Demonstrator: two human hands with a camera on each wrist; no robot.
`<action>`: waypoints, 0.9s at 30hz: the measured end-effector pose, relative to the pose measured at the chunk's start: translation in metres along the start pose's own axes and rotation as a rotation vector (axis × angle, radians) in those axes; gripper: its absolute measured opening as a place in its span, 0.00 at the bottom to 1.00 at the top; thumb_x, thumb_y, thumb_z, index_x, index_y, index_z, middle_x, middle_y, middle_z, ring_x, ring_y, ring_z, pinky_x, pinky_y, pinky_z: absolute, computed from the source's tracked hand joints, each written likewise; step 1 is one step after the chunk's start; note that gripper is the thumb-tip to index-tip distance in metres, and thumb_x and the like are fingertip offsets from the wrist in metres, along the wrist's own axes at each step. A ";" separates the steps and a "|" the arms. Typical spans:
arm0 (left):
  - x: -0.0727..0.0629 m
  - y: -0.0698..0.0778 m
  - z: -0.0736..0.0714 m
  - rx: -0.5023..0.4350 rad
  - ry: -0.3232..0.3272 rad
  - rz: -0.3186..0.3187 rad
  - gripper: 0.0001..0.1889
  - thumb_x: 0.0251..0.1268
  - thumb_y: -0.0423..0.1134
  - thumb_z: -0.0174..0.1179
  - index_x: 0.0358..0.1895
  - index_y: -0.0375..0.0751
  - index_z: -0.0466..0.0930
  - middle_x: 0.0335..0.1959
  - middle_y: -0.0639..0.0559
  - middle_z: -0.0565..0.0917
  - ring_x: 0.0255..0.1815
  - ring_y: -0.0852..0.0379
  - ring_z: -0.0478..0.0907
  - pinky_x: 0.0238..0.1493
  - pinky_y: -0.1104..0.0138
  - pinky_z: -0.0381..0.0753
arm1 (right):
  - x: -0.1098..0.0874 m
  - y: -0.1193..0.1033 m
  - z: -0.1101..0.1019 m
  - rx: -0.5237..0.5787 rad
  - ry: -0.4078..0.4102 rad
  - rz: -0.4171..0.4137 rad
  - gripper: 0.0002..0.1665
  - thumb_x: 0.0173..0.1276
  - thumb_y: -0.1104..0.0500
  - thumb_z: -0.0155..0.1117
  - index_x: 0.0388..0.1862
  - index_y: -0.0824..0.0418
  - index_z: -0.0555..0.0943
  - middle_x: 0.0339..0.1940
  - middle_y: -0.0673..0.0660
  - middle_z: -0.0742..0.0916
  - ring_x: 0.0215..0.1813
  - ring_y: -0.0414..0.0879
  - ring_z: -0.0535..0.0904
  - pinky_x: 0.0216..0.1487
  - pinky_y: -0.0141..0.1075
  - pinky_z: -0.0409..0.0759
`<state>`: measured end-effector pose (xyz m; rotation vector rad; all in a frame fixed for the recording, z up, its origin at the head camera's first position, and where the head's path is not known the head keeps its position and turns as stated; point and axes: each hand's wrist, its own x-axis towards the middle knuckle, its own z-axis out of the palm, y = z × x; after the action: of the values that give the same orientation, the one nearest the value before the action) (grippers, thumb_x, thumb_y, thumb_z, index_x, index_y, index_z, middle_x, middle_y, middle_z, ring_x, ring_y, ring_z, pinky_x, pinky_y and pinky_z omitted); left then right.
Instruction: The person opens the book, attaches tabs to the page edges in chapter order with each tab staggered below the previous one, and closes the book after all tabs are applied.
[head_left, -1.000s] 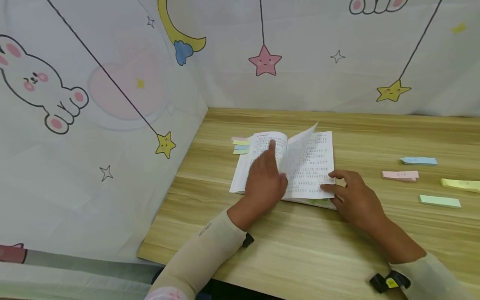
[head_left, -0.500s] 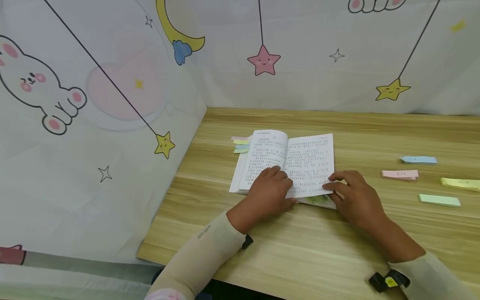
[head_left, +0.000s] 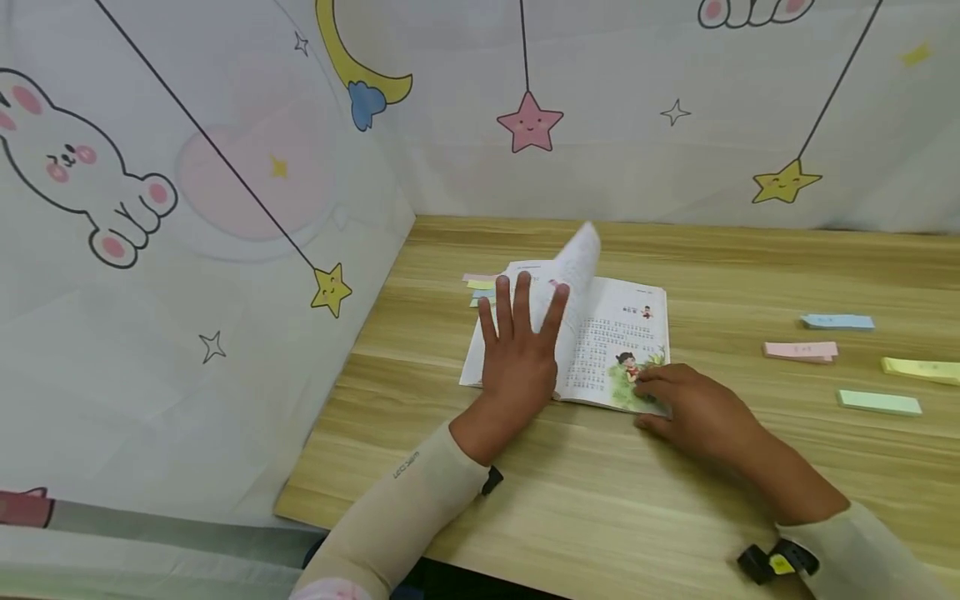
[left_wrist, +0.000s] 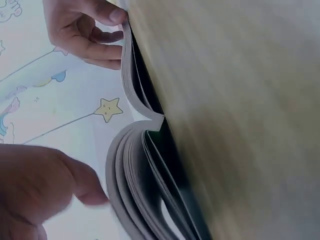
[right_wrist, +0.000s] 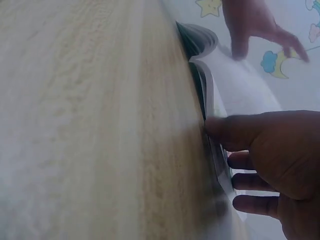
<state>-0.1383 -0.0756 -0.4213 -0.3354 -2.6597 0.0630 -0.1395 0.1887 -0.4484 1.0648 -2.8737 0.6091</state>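
Observation:
An open book lies on the table, its right page printed with text and a child among plants. A loose page stands up near the spine, curving over to the left. My left hand is spread over the left page with straight fingers, alongside the raised page. In the left wrist view, that thumb meets the bulging page edges. At the lower right corner, my right hand grips the book, fingertips on the page and thumb against the bottom edge. Coloured tabs stick out at the book's left side.
To the right on the table lie blue, pink, yellow and green sticky-note strips. A white wall sheet with cartoon stars and a rabbit borders the table at the back and left.
One page came to lie flat on the right side, then was lifted and swung left, uncovering the illustrated page. My left hand's fingers curled, then spread wide; my right hand shifted slightly lower.

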 end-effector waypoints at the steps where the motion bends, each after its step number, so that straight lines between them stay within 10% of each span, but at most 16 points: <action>1: 0.000 0.000 -0.002 0.021 -0.047 0.032 0.37 0.65 0.35 0.65 0.77 0.54 0.64 0.81 0.35 0.51 0.82 0.33 0.39 0.76 0.39 0.43 | -0.001 0.001 0.000 -0.007 -0.011 -0.010 0.22 0.61 0.55 0.79 0.52 0.62 0.87 0.57 0.58 0.85 0.62 0.58 0.79 0.58 0.54 0.78; 8: -0.003 0.007 -0.007 -0.029 -0.420 0.368 0.13 0.76 0.40 0.57 0.56 0.53 0.86 0.64 0.53 0.79 0.75 0.48 0.65 0.74 0.54 0.60 | -0.002 0.001 -0.002 -0.023 -0.014 -0.024 0.15 0.65 0.58 0.75 0.49 0.62 0.89 0.57 0.57 0.86 0.61 0.57 0.80 0.55 0.53 0.80; 27: -0.003 0.007 -0.006 -0.168 -0.617 0.269 0.17 0.75 0.48 0.59 0.62 0.59 0.82 0.65 0.57 0.77 0.75 0.46 0.62 0.65 0.46 0.71 | -0.005 0.003 0.000 0.015 0.015 -0.063 0.16 0.64 0.60 0.75 0.50 0.62 0.89 0.57 0.57 0.86 0.61 0.58 0.79 0.56 0.54 0.78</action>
<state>-0.1315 -0.0698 -0.4175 -0.8464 -3.2135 0.0304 -0.1379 0.1939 -0.4504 1.1427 -2.8157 0.6335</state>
